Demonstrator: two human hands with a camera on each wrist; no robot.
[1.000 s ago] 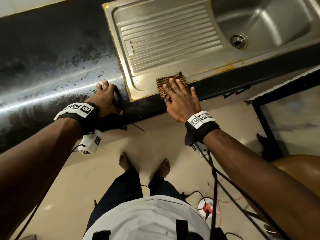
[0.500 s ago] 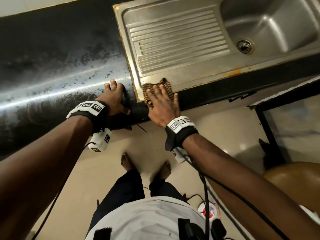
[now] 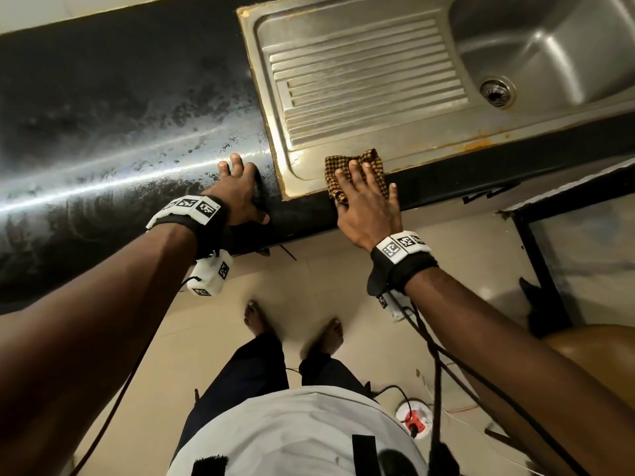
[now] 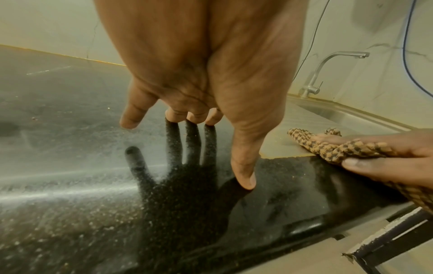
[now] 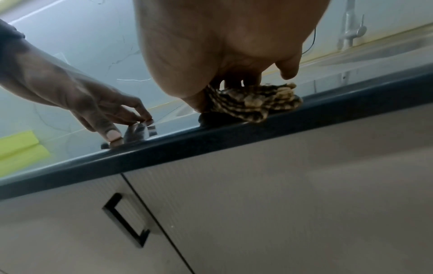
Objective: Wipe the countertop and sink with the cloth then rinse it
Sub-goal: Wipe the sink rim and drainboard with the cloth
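A brown checked cloth [image 3: 354, 166] lies on the front rim of the steel sink [image 3: 343, 80], just right of its front-left corner, with one end drooping over the counter edge. My right hand [image 3: 364, 197] presses flat on it, fingers straight and spread. In the left wrist view the thumb lies along the cloth's [image 4: 328, 148] near edge. My left hand [image 3: 237, 187] rests by spread fingertips on the black countertop [image 3: 120, 115], beside the sink's left rim and holding nothing. The right wrist view shows the cloth [image 5: 253, 103] bunched under the palm.
The basin with its drain [image 3: 496, 91] is at the far right, and the faucet [image 4: 328, 68] stands at the back wall. Below the counter is a cabinet door with a black handle [image 5: 124, 220]. A dark-framed glass unit [image 3: 536, 269] stands at the right. Cables and a plug [image 3: 412, 420] lie on the floor.
My right hand slid the cloth left to the sink's front-left corner, then back right along the front rim. The left hand stayed planted on the countertop.
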